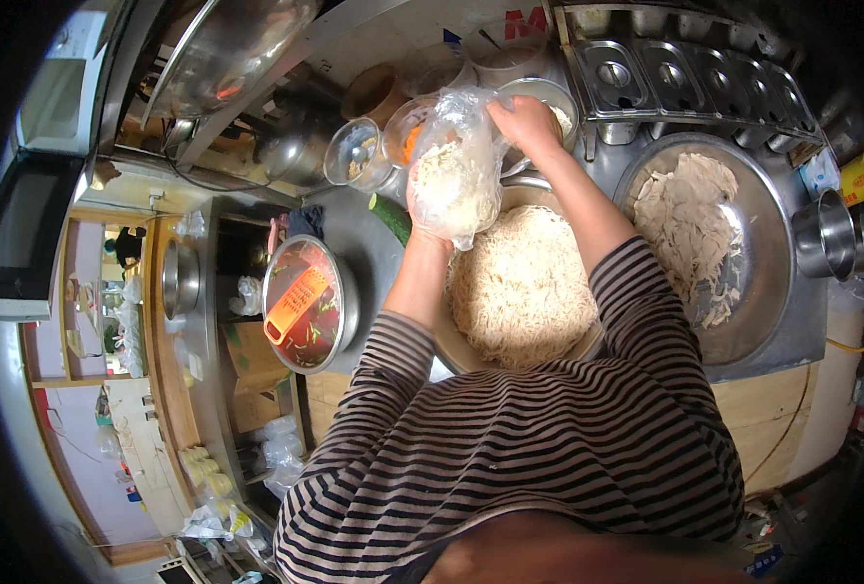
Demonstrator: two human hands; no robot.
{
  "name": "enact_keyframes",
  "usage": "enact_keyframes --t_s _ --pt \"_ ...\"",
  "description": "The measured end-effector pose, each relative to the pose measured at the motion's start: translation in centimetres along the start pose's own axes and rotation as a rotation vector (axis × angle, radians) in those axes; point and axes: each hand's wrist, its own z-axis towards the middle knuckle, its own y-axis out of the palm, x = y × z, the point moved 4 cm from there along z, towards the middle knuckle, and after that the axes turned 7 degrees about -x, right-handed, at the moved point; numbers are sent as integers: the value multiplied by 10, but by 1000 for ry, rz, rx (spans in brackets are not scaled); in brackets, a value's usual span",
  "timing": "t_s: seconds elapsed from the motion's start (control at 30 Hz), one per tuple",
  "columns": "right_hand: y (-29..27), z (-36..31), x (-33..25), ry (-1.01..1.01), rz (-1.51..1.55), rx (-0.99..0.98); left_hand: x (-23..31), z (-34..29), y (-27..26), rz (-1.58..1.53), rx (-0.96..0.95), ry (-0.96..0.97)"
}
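A clear plastic bag [459, 180] of pale, shredded or noodle-like food is held up over the far edge of a large metal bowl. My left hand [432, 232] supports it from below and the left side, closed round its lower part. At the bag's upper right edge, my right hand [529, 125] has its fingers closed on the plastic; the fingertips are partly hidden. Below the bag, a heap of pale noodles [524, 292] fills the metal bowl. The end of a cucumber [390, 216] shows beside my left wrist.
To the right is a wide metal basin [774, 321] with pale shredded food. An orange grater [297, 304] rests across a metal bowl [342, 336] at left. Clear containers [352, 154] stand behind the bag. Lidded metal pans [615, 78] line the far right, near steel pots [823, 238].
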Motion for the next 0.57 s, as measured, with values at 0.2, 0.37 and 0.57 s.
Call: enact_keyframes --t_s 0.2,0.37,0.57 --pt "4 22 25 57 -210 -156 -5 10 -17 1028 -20 219" --pt "37 44 64 38 -215 -278 -4 35 -35 50 22 42" --pt "64 54 82 -193 -327 -312 -1 97 -38 45 158 19"
